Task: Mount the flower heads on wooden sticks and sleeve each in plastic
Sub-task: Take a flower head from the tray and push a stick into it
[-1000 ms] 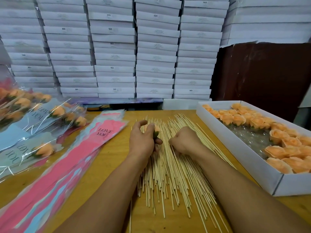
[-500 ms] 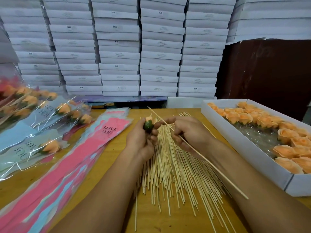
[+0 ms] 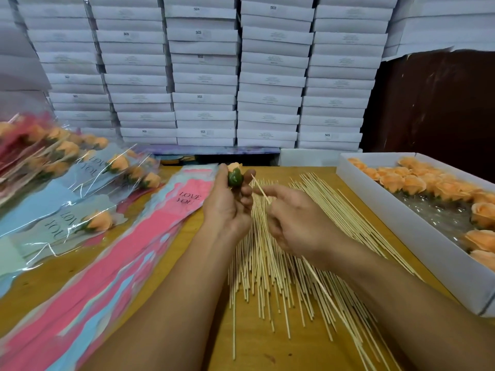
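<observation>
My left hand (image 3: 227, 204) grips an orange flower head (image 3: 235, 174) with its green base turned toward me, above the far end of a heap of wooden sticks (image 3: 281, 263). My right hand (image 3: 297, 223) pinches one wooden stick (image 3: 321, 287); its tip points up-left and stops just right of the flower's base. The stick's long end runs back past my right wrist. A stack of pink and blue plastic sleeves (image 3: 112, 263) printed "LOVE YOU" lies left of my left arm.
A white box (image 3: 417, 236) at the right holds several loose orange flower heads (image 3: 415, 180). Finished sleeved flowers (image 3: 67, 167) are piled at the far left. Stacked white cartons (image 3: 203, 76) form a wall behind the wooden table (image 3: 267, 352).
My right hand picked one stick out of the heap and raised it. My left hand lifted the flower head and turned its green base up; the stick tip has drawn close to the base.
</observation>
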